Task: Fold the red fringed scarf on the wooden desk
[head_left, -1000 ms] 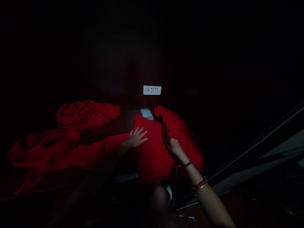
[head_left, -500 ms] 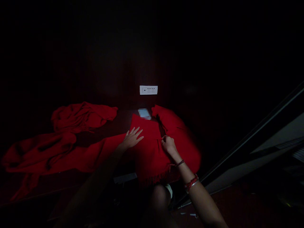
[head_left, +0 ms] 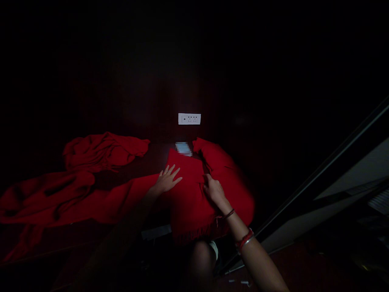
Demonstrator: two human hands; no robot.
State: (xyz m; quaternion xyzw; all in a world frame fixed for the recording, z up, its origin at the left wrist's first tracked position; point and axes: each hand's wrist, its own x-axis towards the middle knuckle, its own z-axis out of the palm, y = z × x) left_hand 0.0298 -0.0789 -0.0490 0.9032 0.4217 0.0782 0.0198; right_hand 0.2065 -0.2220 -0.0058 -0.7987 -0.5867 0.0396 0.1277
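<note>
A red fringed scarf point(head_left: 190, 207) lies across the dark surface, with a flat panel in front of me and a long length running off to the left. My left hand point(head_left: 166, 179) rests flat on that panel, fingers spread and a ring on one of them. At the panel's right edge, my right hand point(head_left: 214, 190) is closed with its fingers curled on the cloth, and the fabric puckers beside the fingertips. Just right of it lies a folded red cloth point(head_left: 232, 174). The dim light hides the exact grip.
Another bunched red cloth point(head_left: 103, 151) lies at the back left. A pale blurred card-like item point(head_left: 183, 149) sits behind the panel, below a white wall socket point(head_left: 189, 119). My knee point(head_left: 202, 257) shows under the front edge. A slanted pale-edged panel point(head_left: 328, 174) stands at the right.
My right hand has shifted slightly down, its index finger a little straighter, and the cloth beside it is more creased. My left hand stays flat on the scarf. The camera view has moved slightly.
</note>
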